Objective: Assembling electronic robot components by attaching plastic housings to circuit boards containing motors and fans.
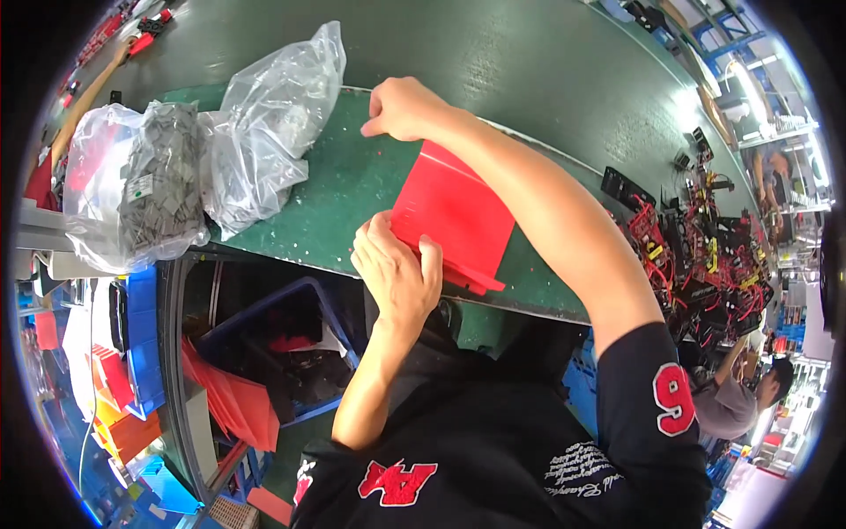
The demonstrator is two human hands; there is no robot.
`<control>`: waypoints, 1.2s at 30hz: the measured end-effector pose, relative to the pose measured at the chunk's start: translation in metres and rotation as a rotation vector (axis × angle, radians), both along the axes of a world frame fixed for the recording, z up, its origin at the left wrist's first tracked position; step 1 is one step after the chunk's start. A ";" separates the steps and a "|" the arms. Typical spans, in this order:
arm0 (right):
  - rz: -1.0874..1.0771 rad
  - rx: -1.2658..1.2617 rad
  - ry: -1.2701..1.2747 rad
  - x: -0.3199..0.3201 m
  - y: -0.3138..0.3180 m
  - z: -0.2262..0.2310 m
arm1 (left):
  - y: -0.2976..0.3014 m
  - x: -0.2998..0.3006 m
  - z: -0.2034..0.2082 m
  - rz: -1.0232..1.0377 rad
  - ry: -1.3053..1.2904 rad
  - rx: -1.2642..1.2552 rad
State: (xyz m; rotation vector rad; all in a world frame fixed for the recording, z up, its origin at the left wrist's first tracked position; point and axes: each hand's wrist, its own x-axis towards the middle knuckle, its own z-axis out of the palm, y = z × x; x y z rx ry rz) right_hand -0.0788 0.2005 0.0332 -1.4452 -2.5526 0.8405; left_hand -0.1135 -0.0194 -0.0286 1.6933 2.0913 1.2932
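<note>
A red sheet-like part (458, 212) with a folded lower edge lies on the green work surface (339, 189) in front of me. My left hand (397, 273) grips its near left corner, the thumb on the folded edge and the fingers along the side. Past the part's far edge, my right hand (405, 110) is closed, thumb and fingertips pressed together low over the surface. Whatever its fingertips hold, if anything, is hidden. My right forearm passes over the part's far right corner.
On the left lie a clear bag of small grey pieces (159, 181) and a crumpled clear plastic bag (273, 115). Wired red and black assemblies (696, 256) are heaped at right. A blue crate (322, 309) sits below the bench. Another person (740, 401) is at far right.
</note>
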 end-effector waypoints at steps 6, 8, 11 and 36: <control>-0.026 -0.161 -0.208 -0.043 0.025 -0.021 | 0.011 -0.041 0.003 -0.121 0.035 -0.051; 0.033 -0.134 -0.381 -0.053 0.025 -0.012 | 0.021 -0.056 0.007 -0.223 0.035 -0.026; 0.107 -0.009 -0.357 -0.029 0.035 -0.007 | 0.049 -0.065 0.010 -0.055 0.255 0.146; -0.154 0.609 0.881 0.125 -0.180 0.007 | -0.006 -0.005 0.106 -0.548 -0.641 -0.316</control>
